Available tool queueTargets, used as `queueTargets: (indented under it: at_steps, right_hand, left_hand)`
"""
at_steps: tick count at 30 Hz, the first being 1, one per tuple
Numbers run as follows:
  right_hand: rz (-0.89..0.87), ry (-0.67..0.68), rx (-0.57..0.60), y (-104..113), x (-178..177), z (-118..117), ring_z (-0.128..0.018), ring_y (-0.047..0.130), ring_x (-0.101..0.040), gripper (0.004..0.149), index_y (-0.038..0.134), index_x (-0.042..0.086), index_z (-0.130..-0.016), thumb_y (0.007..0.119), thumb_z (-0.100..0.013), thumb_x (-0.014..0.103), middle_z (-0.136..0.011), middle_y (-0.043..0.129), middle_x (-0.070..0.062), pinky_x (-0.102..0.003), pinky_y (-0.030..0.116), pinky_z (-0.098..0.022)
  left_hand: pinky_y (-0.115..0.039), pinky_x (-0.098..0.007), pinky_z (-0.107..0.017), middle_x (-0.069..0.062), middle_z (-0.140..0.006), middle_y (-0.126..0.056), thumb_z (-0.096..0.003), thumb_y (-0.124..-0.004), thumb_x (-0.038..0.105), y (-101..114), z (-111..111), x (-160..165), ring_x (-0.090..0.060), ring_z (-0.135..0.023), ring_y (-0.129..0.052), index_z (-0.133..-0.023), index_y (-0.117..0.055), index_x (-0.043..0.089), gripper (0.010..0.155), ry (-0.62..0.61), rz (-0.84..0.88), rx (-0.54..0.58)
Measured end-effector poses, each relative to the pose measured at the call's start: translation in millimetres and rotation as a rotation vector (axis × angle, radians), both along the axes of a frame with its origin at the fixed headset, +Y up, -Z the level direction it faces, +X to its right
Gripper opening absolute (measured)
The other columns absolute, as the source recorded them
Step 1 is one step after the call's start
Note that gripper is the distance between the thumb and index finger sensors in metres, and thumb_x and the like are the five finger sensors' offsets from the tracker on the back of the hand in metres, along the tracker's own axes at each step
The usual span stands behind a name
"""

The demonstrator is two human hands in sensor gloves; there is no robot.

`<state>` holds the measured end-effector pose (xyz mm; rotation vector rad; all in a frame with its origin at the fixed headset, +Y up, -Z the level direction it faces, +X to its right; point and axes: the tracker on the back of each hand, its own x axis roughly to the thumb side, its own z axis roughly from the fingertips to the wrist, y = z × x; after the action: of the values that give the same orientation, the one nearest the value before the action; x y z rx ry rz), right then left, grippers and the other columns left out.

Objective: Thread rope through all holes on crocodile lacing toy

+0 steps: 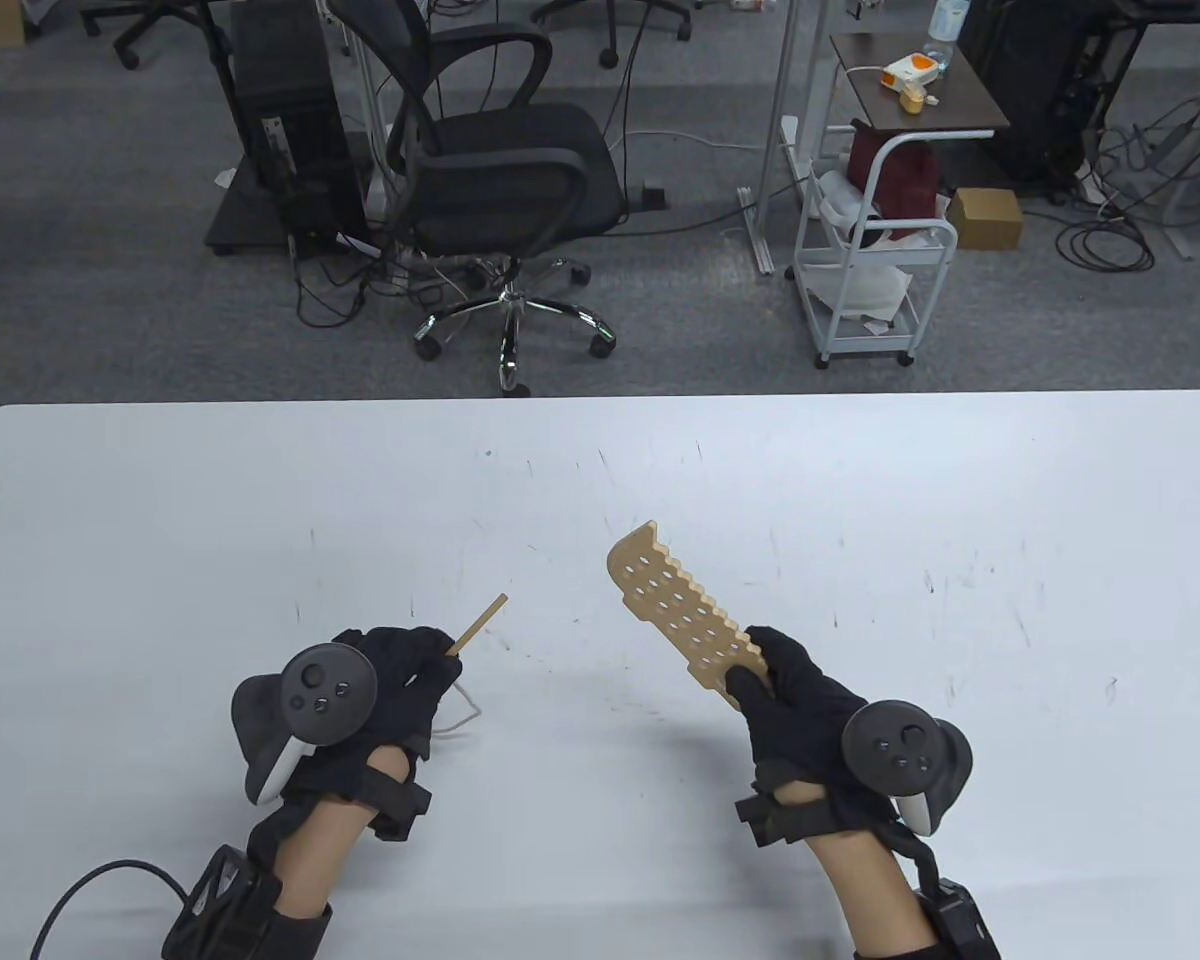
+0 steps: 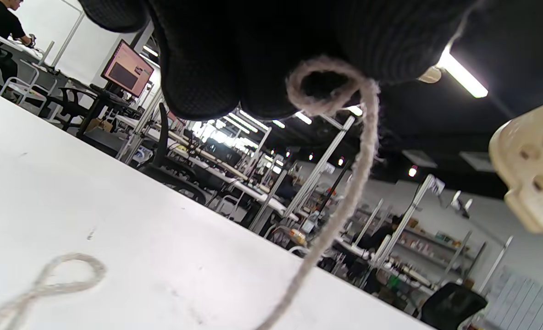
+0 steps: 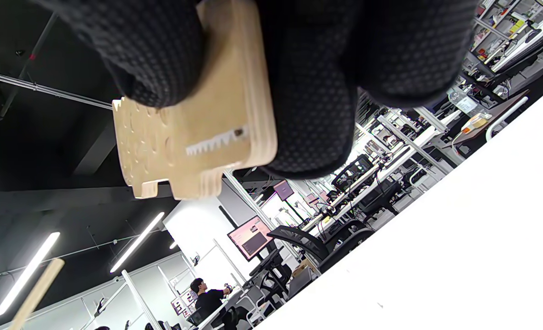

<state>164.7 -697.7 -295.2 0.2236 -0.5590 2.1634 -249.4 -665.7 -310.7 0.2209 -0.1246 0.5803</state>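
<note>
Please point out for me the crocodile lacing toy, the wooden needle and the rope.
crocodile lacing toy [image 1: 672, 600], table view, on the middle of its holed body.
wooden needle [image 1: 481, 625], table view, on the middle of the stick.
rope [image 2: 350, 192], left wrist view, on the strand hanging below the glove.

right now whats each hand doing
Left hand: pinching the wooden needle with the rope.
Right hand: gripping the crocodile board, lifted.

Beyond the white tabletop [image 1: 860, 480] lies grey carpet [image 1: 110, 300]. A black office chair [image 1: 505, 170] stands at twelve o'clock, a white trolley [image 1: 865, 270] at one o'clock.
</note>
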Motion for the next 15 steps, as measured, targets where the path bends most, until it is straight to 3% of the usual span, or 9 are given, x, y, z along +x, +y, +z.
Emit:
queueTargets:
  at_steps: [9, 15]
  right_hand:
    - [0.017, 0.003, -0.012, 0.4, -1.0, -2.5, -0.047, 0.105, -0.026, 0.048, 0.075, 0.016, -0.087, 0.084, -0.044, 0.034, -0.069, 0.095, -0.002, -0.048, 0.082, -0.041]
    - [0.039, 0.001, -0.010, -0.7, -2.5, -2.2, -0.047, 0.105, -0.026, 0.048, 0.075, 0.016, -0.087, 0.084, -0.044, 0.034, -0.068, 0.095, -0.002, -0.048, 0.082, -0.041]
  left_hand:
    - [-0.052, -0.061, -0.077, 0.005, -0.079, -0.093, -0.0412, -0.074, 0.051, -25.2, 6.2, -17.1, -0.027, -0.081, -0.091, -0.080, -0.088, 0.031, 0.046, -0.055, 0.222, 0.087]
    - [-0.050, -0.062, -0.077, 0.005, -0.078, -0.094, -0.0430, -0.075, 0.056, -30.9, 6.8, -30.3, -0.027, -0.081, -0.091, -0.078, -0.090, 0.031, 0.045, -0.106, 0.303, 0.145]
